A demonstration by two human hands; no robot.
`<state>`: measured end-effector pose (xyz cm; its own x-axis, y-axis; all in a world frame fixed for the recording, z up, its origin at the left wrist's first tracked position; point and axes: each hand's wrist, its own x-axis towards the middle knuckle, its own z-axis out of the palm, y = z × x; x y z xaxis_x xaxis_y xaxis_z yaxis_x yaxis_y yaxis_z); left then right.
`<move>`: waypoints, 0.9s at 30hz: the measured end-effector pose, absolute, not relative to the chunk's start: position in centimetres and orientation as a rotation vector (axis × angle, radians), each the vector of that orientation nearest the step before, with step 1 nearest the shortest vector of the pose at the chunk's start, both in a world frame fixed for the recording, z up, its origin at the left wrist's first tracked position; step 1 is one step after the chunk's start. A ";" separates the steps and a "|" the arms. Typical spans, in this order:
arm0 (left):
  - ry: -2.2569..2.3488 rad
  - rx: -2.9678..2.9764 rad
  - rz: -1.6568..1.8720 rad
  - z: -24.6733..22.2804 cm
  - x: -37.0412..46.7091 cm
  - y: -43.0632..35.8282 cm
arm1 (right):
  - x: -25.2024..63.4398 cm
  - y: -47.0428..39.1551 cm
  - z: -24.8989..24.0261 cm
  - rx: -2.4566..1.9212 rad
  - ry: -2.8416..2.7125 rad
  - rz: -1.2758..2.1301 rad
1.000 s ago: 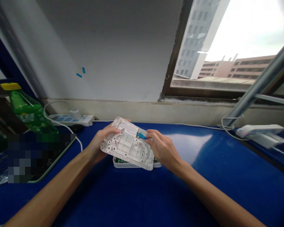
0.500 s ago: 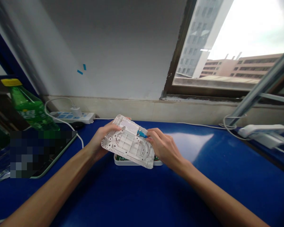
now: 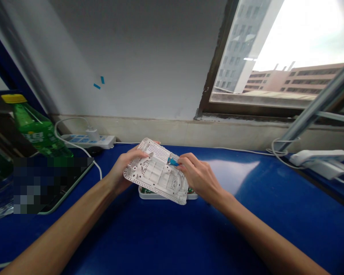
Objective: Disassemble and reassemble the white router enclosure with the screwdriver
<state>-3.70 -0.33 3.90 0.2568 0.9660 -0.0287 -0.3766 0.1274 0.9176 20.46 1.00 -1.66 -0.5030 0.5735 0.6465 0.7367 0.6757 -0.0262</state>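
Note:
A white perforated plastic cover (image 3: 157, 173), with ribs and small holes, is held tilted above the table. My left hand (image 3: 120, 168) grips its left end, thumb on the inner face and fingers behind. At its upper right edge, my right hand (image 3: 199, 173) pinches a small blue connector-like piece (image 3: 172, 162), which sits against the cover. Part of that piece is hidden by my fingertips. Under the cover lies a white tray-shaped housing (image 3: 151, 196) with a green circuit board (image 3: 145, 190) in it, mostly covered from view.
On the left stand a green bottle (image 3: 36, 128) and a dark tablet-like device (image 3: 65, 189). A power strip (image 3: 103, 141) with a plugged-in charger (image 3: 92, 133) lies by the wall. White adapters (image 3: 321, 158) and a metal bar (image 3: 312, 105) are on the right of the blue table (image 3: 166, 236).
Almost nothing differs. Both hands keep their grips, and the cover and blue piece appear shifted very slightly to the right, along with a small shift of the whole view.

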 end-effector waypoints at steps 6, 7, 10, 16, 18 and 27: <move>0.720 0.925 1.101 3.8 -3.8 -0.1 | 20.4 1.0 -1.4 -1.014 -2.232 -0.258; 0.706 0.912 1.100 3.8 -3.7 -0.1 | 20.4 1.0 -1.4 -1.003 -2.231 -0.236; 0.665 0.893 1.136 3.8 -3.4 -0.2 | 20.5 0.9 -1.2 -0.991 -2.210 -0.127; 0.540 1.076 1.107 3.6 -2.9 -1.0 | 20.7 1.1 -1.3 -1.039 -1.993 0.140; 0.563 1.260 1.128 3.4 -2.7 -1.3 | 20.7 1.1 -1.3 -1.044 -1.941 0.168; 0.894 1.964 1.132 1.5 -0.9 -2.6 | 20.4 0.4 -0.9 -0.980 -1.966 0.194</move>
<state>-0.93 -2.55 1.46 0.3827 0.8219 0.4219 0.2200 -0.5246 0.8224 20.38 0.45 -0.87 -0.2784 0.7018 0.6557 0.5604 0.6731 -0.4825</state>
